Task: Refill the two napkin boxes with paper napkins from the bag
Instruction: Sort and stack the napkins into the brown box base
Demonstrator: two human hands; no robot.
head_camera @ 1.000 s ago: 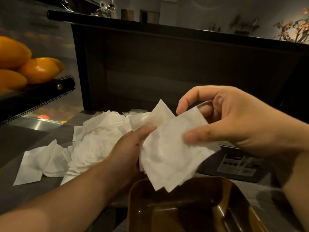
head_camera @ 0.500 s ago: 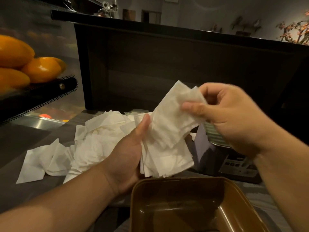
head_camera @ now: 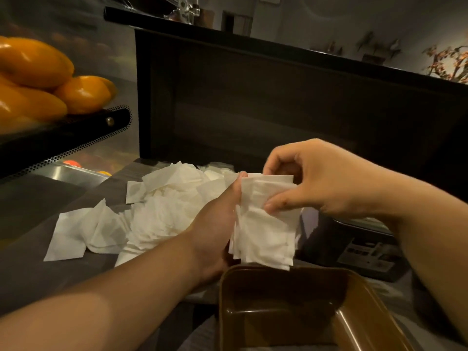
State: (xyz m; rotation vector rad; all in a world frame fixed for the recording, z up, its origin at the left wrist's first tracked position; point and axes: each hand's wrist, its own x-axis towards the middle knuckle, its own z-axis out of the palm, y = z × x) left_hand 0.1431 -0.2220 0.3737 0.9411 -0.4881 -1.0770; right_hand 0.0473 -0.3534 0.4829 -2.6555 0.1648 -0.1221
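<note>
You cannot see the palm of your left hand (head_camera: 217, 224); the napkin stack (head_camera: 268, 224) covers its fingers, only one fingertip showing at the top; the stack's sheets cannot be counted; the brown napkin box (head_camera: 354, 307) is cut off by the lower edge; your right forearm hides part of the dark device (head_camera: 364, 247), whose label print is too small to read; the oranges (head_camera: 38, 79) run off the left edge.
</note>
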